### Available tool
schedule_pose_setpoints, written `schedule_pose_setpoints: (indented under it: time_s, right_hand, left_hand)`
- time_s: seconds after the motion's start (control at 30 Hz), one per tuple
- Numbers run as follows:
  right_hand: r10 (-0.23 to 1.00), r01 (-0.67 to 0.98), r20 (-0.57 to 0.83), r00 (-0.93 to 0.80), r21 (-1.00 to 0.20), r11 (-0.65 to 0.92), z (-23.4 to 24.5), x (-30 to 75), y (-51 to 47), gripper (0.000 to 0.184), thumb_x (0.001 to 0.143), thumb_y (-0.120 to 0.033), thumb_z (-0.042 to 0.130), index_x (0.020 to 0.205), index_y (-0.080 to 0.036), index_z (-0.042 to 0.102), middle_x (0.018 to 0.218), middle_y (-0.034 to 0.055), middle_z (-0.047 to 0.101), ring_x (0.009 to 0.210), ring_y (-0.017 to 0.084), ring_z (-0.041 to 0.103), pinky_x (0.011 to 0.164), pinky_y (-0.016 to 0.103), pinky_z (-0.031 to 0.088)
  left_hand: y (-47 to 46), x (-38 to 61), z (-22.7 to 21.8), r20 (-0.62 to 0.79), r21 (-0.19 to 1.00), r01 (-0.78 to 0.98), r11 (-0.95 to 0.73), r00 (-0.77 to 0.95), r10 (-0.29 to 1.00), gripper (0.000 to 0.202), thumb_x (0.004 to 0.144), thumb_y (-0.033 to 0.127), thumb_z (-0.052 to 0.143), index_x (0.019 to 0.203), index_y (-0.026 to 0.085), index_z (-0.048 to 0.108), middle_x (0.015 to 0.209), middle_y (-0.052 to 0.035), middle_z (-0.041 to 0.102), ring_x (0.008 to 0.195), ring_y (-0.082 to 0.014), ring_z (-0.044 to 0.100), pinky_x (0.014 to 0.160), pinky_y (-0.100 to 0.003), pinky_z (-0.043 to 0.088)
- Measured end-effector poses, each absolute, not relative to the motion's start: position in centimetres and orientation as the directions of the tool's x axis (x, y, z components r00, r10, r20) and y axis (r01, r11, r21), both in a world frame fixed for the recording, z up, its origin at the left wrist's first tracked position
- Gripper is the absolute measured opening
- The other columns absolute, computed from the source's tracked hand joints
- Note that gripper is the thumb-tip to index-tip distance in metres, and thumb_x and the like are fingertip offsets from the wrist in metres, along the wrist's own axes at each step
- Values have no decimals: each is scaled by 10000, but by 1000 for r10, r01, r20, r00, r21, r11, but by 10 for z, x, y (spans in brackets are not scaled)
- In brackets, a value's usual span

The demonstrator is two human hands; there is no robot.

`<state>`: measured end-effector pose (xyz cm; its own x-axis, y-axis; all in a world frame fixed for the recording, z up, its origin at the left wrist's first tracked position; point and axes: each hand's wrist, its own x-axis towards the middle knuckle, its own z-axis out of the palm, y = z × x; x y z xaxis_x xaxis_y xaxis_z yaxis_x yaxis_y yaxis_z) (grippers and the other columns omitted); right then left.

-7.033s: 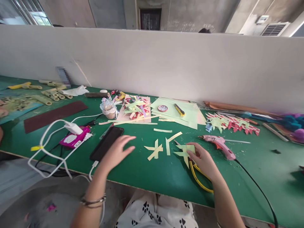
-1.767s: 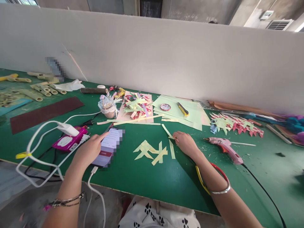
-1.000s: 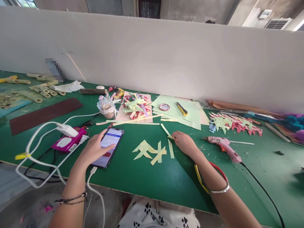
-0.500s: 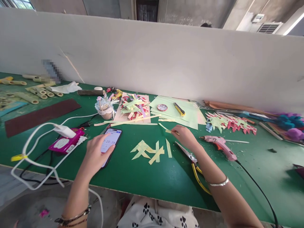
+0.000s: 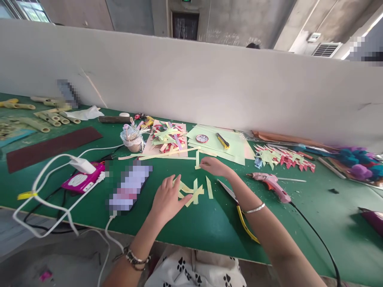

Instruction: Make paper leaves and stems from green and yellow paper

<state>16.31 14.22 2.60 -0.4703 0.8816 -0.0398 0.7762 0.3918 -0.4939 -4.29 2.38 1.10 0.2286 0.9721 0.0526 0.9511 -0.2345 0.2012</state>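
My left hand (image 5: 168,200) is open, fingers spread, over the left part of a small group of cut pale yellow paper strips (image 5: 196,193), partly covering them. My right hand (image 5: 214,166) has its fingers bent together at a short pale paper strip (image 5: 197,160) and pinches it, though the fingertips are partly hidden. Another cut strip (image 5: 209,187) lies alone on the green table between the group and the scissors. Yellow-handled scissors (image 5: 237,205) rest beneath my right forearm. Left of my left hand lies a phone (image 5: 131,187), its screen blurred out.
A pink glue gun (image 5: 271,184) lies to the right, its cord running to the front edge. Behind are pale green sheets (image 5: 236,153) with a utility knife (image 5: 222,140) and a tape roll (image 5: 202,138). A magenta power strip (image 5: 85,179) with looping cables stands at left.
My left hand has left the phone and moved right to the paper strips, fingers spreading. My right hand has shifted slightly left, and its paper strip now points toward the back. The view tilted up slightly.
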Motion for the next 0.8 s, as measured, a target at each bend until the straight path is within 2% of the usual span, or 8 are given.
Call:
schedule_pose_setpoints:
  time_s: [0.1, 0.17, 0.27, 0.33, 0.47, 0.57, 0.8]
  right_hand:
    - [909, 801, 5, -416, -471, 369, 27, 160, 146, 307, 889, -307, 315, 772, -154, 553, 845, 65, 593, 755, 150, 530, 660, 261, 398]
    - [917, 811, 41, -396, -453, 370, 19, 156, 151, 309, 899, -288, 287, 808, -148, 547, 982, 101, 577, 897, 175, 516, 755, 292, 395]
    - [896, 799, 57, -440, -431, 420, 2, 147, 157, 214, 878, -272, 376, 835, -162, 555, 1237, 103, 477, 1115, 207, 423, 878, 332, 356]
    - [873, 784, 48, -486, -416, 460, -7, 142, 159, 152, 853, -267, 442, 832, -177, 563, 1308, 77, 431, 1176, 227, 374, 900, 362, 349]
    - [841, 767, 44, -539, -387, 511, -13, 140, 159, 109, 829, -214, 481, 888, -178, 566, 1250, 89, 475, 1130, 231, 416, 874, 379, 376]
    - [836, 769, 50, -547, -364, 525, -11, 142, 157, 181, 803, -131, 483, 969, -162, 548, 1147, 100, 510, 1052, 211, 459, 860, 351, 388]
    - [908, 862, 22, -419, -305, 405, -13, 143, 149, 304, 724, 21, 405, 942, -152, 529, 1110, 135, 431, 995, 244, 448, 740, 325, 407]
  left_hand:
    - [25, -32, 2, 87, 123, 977, -174, 164, 983, 778, 794, 644, 372, 1337, 87, 364, 1294, -198, 452, 1187, -335, 402, 916, -433, 400]
    - [25, -27, 1, 113, 86, 982, -169, 159, 981, 766, 780, 627, 421, 1320, 85, 391, 1265, -199, 471, 1155, -331, 422, 898, -427, 411]
    - [25, -24, 2, 115, 89, 975, -202, 191, 975, 717, 763, 600, 477, 1271, 95, 448, 1193, -189, 504, 1080, -321, 459, 842, -411, 437]
    - [25, -25, 1, 119, 124, 965, -232, 218, 969, 665, 766, 574, 495, 1235, 102, 477, 1126, -175, 519, 1026, -313, 478, 792, -397, 451]
    - [25, -27, -5, 165, 210, 926, -312, 281, 945, 520, 805, 502, 484, 1181, 143, 504, 1005, -128, 516, 928, -274, 513, 727, -367, 461]
    - [26, -29, -9, 174, 251, 898, -361, 325, 929, 458, 824, 465, 477, 1157, 153, 512, 982, -108, 503, 905, -248, 531, 716, -341, 465]
    - [28, -31, -9, 175, 283, 879, -383, 345, 922, 354, 821, 454, 497, 1034, 174, 535, 953, -73, 486, 785, -201, 580, 633, -294, 461]
